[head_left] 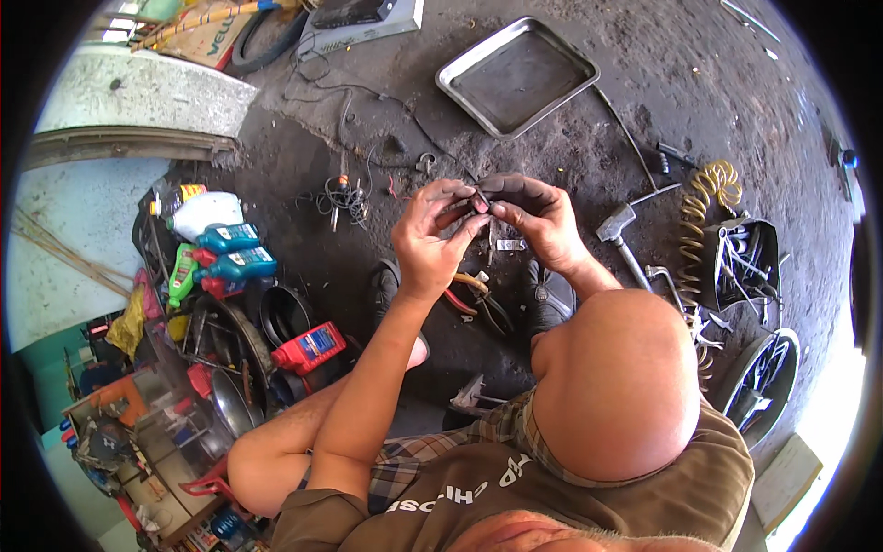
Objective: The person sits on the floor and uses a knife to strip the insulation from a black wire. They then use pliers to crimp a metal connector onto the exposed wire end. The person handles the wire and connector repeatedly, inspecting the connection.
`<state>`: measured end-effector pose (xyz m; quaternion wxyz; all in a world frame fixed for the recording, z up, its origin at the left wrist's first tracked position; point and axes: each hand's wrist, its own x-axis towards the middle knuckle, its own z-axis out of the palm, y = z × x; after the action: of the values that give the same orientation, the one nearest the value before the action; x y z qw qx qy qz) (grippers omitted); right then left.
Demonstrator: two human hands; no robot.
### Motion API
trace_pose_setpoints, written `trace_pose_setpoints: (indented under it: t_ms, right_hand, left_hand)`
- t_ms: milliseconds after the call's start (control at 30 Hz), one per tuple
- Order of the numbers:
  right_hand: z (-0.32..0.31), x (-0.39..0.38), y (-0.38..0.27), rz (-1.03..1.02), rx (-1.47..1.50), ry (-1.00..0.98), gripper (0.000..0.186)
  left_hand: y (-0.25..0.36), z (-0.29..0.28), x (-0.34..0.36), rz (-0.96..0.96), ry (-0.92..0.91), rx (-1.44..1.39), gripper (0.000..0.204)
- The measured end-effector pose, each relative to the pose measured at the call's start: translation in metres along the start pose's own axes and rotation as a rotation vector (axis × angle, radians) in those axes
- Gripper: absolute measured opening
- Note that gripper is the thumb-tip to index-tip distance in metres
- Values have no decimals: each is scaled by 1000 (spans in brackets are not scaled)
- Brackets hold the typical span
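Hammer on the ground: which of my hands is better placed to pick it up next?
Likely your right hand: it is nearer the hammer, which lies to its right, while your left hand is farther away. Both hands pinch a small dark part.

Small part (480, 197) dark — coiled hose (694, 221) yellow, bottle (308, 349) red; shorts (405, 462) plaid — shirt (648, 506) brown, lettering (457, 494) white.

A rough, dark, stained floor (694, 106) spreads across the space. At left is a pale blue wall (78, 248); at lower left, a cluttered shelf unit (172, 486). Bright light (832, 419) glares lower right.
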<state>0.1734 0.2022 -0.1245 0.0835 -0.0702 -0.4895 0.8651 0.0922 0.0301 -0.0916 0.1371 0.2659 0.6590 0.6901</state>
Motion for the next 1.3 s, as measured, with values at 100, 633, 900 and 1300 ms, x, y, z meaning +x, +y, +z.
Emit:
trace_pose_setpoints:
  t_ms: [100, 633, 900, 1300]
  right_hand:
    - [7, -9, -10, -55, 44, 16, 29]
    - [4, -24, -26, -200, 16, 61, 37]
    - [-2, -26, -22, -168, 159, 57, 40]
    - [-9, -29, -22, -251, -99, 91, 38]
  left_hand:
    - [8, 3, 2, 24, 4, -78, 47]
    - [28, 29, 8, 131, -49, -49, 43]
    - [40, 37, 16, 196, -109, 157, 35]
    - [63, 40, 27, 63, -129, 339, 13]
